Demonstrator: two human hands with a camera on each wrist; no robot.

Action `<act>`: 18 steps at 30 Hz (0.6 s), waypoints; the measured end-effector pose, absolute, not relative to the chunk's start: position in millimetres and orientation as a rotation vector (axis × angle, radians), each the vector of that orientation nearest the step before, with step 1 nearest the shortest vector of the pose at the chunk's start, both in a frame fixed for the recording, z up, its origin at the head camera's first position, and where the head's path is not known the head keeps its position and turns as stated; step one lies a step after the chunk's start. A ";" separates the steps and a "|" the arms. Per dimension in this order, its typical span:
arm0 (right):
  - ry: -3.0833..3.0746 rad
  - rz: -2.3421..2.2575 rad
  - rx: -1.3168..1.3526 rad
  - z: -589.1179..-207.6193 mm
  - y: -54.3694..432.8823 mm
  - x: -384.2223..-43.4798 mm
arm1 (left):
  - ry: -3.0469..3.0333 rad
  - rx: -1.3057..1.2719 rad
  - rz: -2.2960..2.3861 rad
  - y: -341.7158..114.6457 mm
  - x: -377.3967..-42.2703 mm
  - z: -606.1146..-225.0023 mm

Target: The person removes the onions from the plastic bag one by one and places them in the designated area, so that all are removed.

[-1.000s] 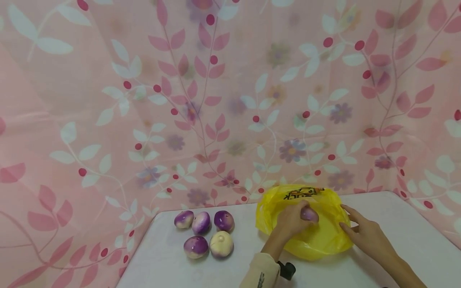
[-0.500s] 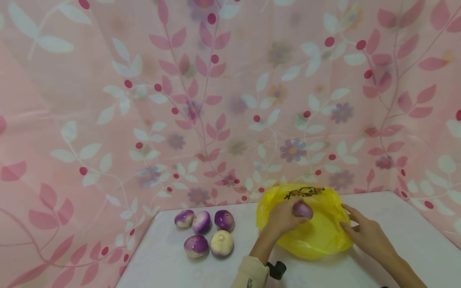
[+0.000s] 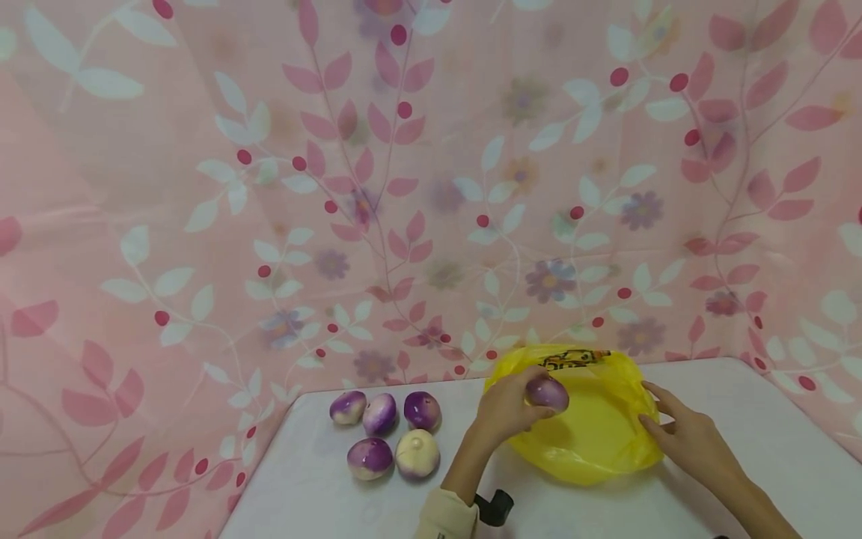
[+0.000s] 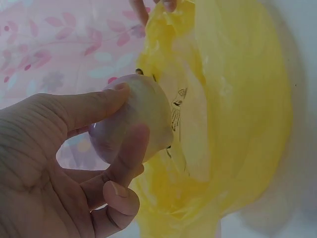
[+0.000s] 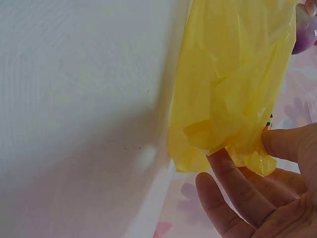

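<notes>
My left hand (image 3: 503, 408) grips a purple-and-white turnip (image 3: 547, 394) between thumb and fingers, over the left side of the yellow plastic bag's mouth. In the left wrist view the turnip (image 4: 143, 106) shows its pale, nubbed end towards the bag (image 4: 242, 104). The bag (image 3: 586, 442) lies with its mouth wide and dark print on its far rim. At the bag's right edge my right hand (image 3: 697, 445) pinches the rim; in the right wrist view the thumb and fingers (image 5: 237, 186) have the thin plastic (image 5: 233, 99) between them.
Several more turnips lie in a group on the left of the white table (image 3: 303, 494), among them a pale one (image 3: 417, 454) and a purple one (image 3: 370, 458). A pink floral curtain (image 3: 404, 187) hangs right behind the table. A black device (image 3: 494, 507) sits at the left wrist.
My left hand has drawn the turnip leftward, from over the middle of the bag's mouth to its left side. The right hand keeps its place at the rim.
</notes>
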State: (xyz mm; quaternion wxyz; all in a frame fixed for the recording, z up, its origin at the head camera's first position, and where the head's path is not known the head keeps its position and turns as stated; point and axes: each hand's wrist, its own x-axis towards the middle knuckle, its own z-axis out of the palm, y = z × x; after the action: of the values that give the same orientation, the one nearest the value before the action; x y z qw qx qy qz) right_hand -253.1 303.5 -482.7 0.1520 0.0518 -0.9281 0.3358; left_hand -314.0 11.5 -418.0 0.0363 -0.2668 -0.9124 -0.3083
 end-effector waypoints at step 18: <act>-2.663 0.972 0.149 -483.4 304.8 -253.0 | -2.667 -0.883 -1.288 -44.0 -316.6 -422.6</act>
State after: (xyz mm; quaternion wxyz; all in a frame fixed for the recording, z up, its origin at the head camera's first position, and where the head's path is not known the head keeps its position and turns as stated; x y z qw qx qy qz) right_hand -253.0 304.8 -483.4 0.1509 0.0519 -0.9273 0.3387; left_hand -316.6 -44.0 -422.6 0.0255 -0.2858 -0.8626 -0.4167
